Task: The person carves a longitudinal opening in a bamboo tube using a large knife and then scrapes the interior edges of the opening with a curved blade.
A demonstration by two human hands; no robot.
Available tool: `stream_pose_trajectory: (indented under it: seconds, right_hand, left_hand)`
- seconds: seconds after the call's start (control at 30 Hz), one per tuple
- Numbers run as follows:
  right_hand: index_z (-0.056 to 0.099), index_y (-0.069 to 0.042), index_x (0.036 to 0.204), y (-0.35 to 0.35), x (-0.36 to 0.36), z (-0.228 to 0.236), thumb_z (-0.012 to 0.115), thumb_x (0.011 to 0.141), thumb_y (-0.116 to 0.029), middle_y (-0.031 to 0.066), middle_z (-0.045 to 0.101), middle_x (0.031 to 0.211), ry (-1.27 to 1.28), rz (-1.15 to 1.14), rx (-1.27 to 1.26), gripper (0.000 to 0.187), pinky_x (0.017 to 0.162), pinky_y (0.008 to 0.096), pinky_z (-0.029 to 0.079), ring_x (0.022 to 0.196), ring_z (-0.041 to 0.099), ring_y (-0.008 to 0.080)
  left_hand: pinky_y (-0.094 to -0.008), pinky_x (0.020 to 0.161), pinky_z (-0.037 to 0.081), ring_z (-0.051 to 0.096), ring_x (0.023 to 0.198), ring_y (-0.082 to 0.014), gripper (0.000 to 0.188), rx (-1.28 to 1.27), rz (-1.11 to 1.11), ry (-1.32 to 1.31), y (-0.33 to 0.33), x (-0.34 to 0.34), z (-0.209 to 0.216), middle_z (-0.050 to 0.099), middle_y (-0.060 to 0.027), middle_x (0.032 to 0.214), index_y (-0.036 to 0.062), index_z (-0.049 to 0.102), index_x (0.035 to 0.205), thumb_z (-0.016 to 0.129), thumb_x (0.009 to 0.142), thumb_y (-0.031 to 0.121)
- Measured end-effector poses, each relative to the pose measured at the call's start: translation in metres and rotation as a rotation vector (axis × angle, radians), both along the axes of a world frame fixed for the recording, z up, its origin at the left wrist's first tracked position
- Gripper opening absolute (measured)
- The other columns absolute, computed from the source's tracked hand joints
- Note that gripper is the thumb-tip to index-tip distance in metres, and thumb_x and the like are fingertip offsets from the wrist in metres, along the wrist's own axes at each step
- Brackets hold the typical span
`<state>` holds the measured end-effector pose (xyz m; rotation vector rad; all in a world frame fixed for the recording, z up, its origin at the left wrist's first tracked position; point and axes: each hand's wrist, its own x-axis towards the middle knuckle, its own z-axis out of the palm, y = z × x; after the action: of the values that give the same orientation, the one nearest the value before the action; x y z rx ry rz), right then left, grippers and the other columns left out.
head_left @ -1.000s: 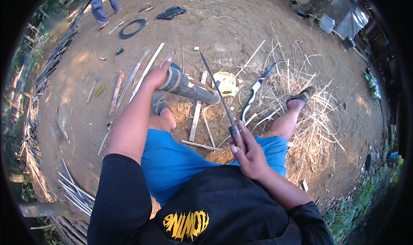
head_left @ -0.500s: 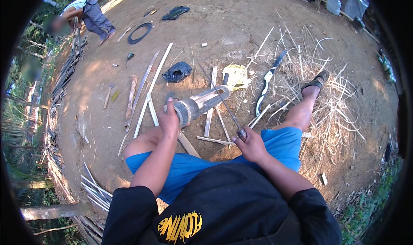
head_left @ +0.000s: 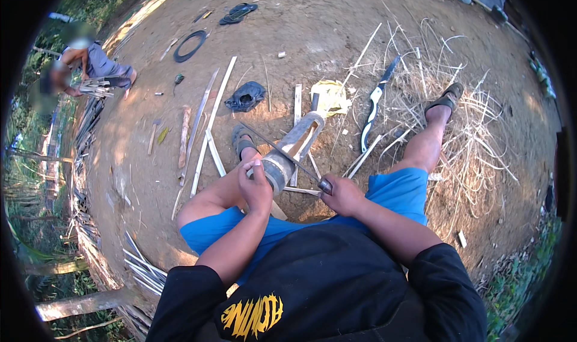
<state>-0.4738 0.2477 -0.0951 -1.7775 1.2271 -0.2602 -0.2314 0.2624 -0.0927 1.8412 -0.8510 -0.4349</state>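
A thick bamboo tube with a long opening cut in its side slants away from me between my knees. My left hand is closed at the tube's near end, thumb uppermost; its fingertips are partly hidden. In my right hand is the dark handle of a long, thin-bladed knife. The blade points to the far left and crosses over the tube. Beyond the tube's far end lies a crumpled yellow bag. My legs are spread to either side.
Pale slats lie on the dirt at left, near a black plastic bag. Right of the tube are a tool with a white-and-black handle and a heap of shavings. A black coil lies farther off. Another person bends over slats.
My left hand and the tube's near end have come closer and rightward. The knife blade has swung left and now crosses the tube. The other person has moved left, with a bundle of slats.
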Motion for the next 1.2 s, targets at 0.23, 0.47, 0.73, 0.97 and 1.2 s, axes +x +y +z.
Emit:
stream_pose_trajectory:
  seconds: [0.23, 0.47, 0.73, 0.97, 1.2]
  right_hand:
    - [0.062, -0.005, 0.101, -0.005, -0.005, -0.006, 0.073, 0.085, -0.032, 0.0186, 0.068, 0.087, -0.12, 0.034, 0.099, 0.033, 0.077, 0.0457, 0.053, 0.084, 0.068, 0.0371]
    - [0.061, -0.003, 0.104, -0.011, -0.001, -0.026, 0.075, 0.089, -0.031, 0.0058, 0.059, 0.076, -0.398, -0.164, 0.269, 0.035, 0.068, 0.0383, 0.05, 0.072, 0.06, 0.019]
    - [0.06, -0.003, 0.096, -0.012, 0.007, -0.032, 0.073, 0.088, -0.029, 0.0106, 0.061, 0.077, -0.313, -0.165, 0.222, 0.03, 0.071, 0.0401, 0.05, 0.072, 0.061, 0.0255]
    - [0.061, -0.003, 0.093, -0.017, 0.015, -0.036, 0.074, 0.085, -0.028, 0.0138, 0.063, 0.075, -0.287, -0.134, 0.207, 0.029, 0.07, 0.042, 0.05, 0.071, 0.063, 0.029]
    - [0.062, -0.003, 0.096, -0.016, 0.014, -0.032, 0.075, 0.086, -0.028, 0.0113, 0.063, 0.077, -0.281, -0.176, 0.24, 0.03, 0.071, 0.0394, 0.05, 0.073, 0.062, 0.0245]
  left_hand:
    - [-0.0379, 0.09, 0.049, 0.065, 0.1, -0.0282, 0.033, -0.038, -0.189, -0.11, 0.002, -0.003, 0.0, 0.068, -0.0179, 0.105, -0.0027, 0.064, 0.105, 0.066, 0.095, 0.029]
    - [-0.0372, 0.089, 0.049, 0.064, 0.098, -0.0265, 0.03, -0.073, -0.211, -0.067, -0.002, 0.004, -0.004, 0.067, -0.016, 0.102, -0.0024, 0.064, 0.103, 0.065, 0.094, 0.026]
    - [-0.0341, 0.086, 0.048, 0.062, 0.092, -0.0201, 0.028, -0.044, -0.116, 0.056, -0.008, 0.013, 0.007, 0.066, -0.012, 0.096, -0.0025, 0.063, 0.1, 0.062, 0.096, 0.025]
    - [-0.0329, 0.085, 0.046, 0.061, 0.09, -0.0195, 0.031, -0.066, 0.02, 0.179, -0.018, 0.024, 0.005, 0.065, -0.0108, 0.093, -0.0034, 0.063, 0.098, 0.061, 0.098, 0.028]
    - [-0.0329, 0.084, 0.046, 0.059, 0.089, -0.0194, 0.033, -0.087, 0.07, 0.24, -0.021, 0.025, 0.009, 0.065, -0.0102, 0.091, -0.0041, 0.063, 0.097, 0.061, 0.098, 0.028]
